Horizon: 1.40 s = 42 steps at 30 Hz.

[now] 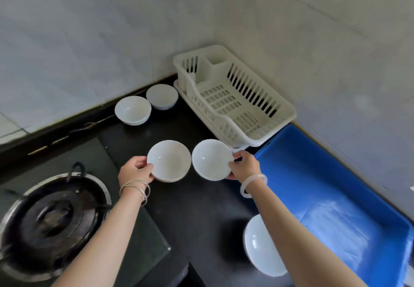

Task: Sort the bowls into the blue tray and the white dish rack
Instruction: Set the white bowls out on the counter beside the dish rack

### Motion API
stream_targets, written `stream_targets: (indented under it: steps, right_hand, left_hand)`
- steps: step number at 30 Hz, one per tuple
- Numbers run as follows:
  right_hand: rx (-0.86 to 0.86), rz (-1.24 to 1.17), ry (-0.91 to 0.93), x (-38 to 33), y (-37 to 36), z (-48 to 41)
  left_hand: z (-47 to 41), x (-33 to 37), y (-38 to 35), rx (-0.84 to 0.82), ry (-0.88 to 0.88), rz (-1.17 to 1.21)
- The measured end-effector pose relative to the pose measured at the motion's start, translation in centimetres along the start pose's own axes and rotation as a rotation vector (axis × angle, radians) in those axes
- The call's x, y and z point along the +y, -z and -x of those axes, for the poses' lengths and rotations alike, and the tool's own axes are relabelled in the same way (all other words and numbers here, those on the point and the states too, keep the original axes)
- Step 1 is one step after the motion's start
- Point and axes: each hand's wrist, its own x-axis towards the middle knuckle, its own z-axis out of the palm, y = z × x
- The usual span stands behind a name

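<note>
A white bowl point(262, 246) sits nearest on the tabletop point(197, 208), beside the blue tray point(331, 188), which holds no bowls. Left hand point(134, 170) grips one bowl point(169, 160); right hand point(244, 164) grips another point(211, 159). Beyond the tray, the white dish rack point(233, 98) holds nothing; two bowls point(132, 110) point(162, 96) stand left of it.

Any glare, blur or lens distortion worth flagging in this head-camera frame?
Head view: wide-angle bending curves the wall edges; glare whitens the blue tray floor; the wok at the lower left is smeared; small highlights sit in the bowls held by the left hand and right hand.
</note>
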Motion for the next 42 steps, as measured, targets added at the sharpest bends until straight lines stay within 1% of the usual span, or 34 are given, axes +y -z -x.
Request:
stream_targets:
  steps: [9, 14, 20, 22, 25, 30, 34, 42]
  right_hand:
    - [-0.047, -0.019, -0.075, -3.4, -6.7, -7.7]
    - [-0.006, -0.013, -0.077, -4.4, -8.9, -9.7]
    - [-0.003, -0.091, -0.112, -5.0, -10.6, -11.0]
    - [-0.004, -0.142, -0.121, -5.1, -10.8, -11.0]
    - [-0.036, -0.291, -0.16, -4.9, -10.8, -10.9]
    - [-0.12, -0.564, -0.214, -3.7, -10.9, -10.3]
    - [-0.199, -0.709, -0.255, -3.5, -11.3, -9.7]
    - [-0.192, -0.783, -0.311, -6.2, -12.7, -10.5]
  left_hand:
    - [-6.4, 0.8, 0.3, 0.103, 0.091, 0.08]
    - [-8.3, 0.9, -0.2, 0.147, 0.108, 0.119]
    - [-9.0, 0.5, -1.0, 0.152, 0.12, 0.201]
    - [-9.2, 0.4, -1.1, 0.16, 0.127, 0.222]
    - [-9.3, 0.0, -1.2, 0.144, 0.151, 0.279]
    - [-8.7, -0.6, -1.5, 0.036, 0.332, 0.449]
    - [-8.2, -0.6, -2.0, 0.052, 0.352, 0.547]
    - [-8.5, -0.4, -2.8, 0.11, 0.344, 0.575]
